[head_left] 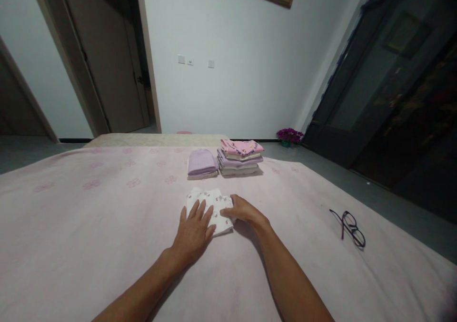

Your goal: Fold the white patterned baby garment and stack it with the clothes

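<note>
A small white garment with a pink print (pixel 214 200) lies folded on the pink bedsheet (pixel 89 227) in front of me. My left hand (pixel 194 231) rests flat on its near left part, fingers stretched out. My right hand (pixel 243 210) sits at the garment's right edge with the fingers curled onto the cloth. Beyond it lie a folded lilac knit piece (pixel 202 163) and a stack of folded clothes (pixel 240 157) with a pink printed one on top.
A pair of dark-rimmed glasses (pixel 350 228) lies on the sheet at the right. The bed's right edge drops to a grey floor. A pot of purple flowers (pixel 289 135) stands by the far wall, with a door at the back left.
</note>
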Demonstrator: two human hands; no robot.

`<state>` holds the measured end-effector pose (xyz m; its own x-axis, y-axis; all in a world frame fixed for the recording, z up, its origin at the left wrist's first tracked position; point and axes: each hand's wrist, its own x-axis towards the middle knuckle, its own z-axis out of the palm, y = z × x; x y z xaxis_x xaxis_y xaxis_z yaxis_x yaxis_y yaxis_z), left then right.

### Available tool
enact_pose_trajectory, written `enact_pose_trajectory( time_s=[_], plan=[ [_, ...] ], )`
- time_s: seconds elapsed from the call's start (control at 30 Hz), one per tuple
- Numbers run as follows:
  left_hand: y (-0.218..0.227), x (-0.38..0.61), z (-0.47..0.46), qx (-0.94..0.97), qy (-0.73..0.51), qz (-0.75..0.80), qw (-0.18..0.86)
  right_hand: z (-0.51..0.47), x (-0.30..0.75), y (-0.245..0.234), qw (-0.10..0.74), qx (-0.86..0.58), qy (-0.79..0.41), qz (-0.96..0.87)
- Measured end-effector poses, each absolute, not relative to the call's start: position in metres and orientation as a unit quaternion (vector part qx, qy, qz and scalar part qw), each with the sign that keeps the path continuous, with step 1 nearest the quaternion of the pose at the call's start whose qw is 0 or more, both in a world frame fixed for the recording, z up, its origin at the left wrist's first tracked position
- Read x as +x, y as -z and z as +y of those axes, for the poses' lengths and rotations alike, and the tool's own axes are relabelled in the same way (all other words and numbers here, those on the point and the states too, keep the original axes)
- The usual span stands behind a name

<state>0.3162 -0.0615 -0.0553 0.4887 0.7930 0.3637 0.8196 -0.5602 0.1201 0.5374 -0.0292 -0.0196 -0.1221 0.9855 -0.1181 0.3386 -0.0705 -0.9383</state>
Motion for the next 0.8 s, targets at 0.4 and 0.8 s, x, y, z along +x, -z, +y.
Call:
enact_pose_trajectory(
  time_s=[0.4, 0.8],
  plan=[
    [0.057, 0.269, -0.056, -0.839, 0.3, -0.449, -0.068, -0.042, 0.5, 0.019, 0.383, -0.628, -0.306, -0.605],
    [0.07, 0.153, -0.015, -0.628, 0.412, -0.628, -0.204, 0.054, 0.454, -0.077, 0.52, -0.492, -0.407, -0.567]
  ],
)
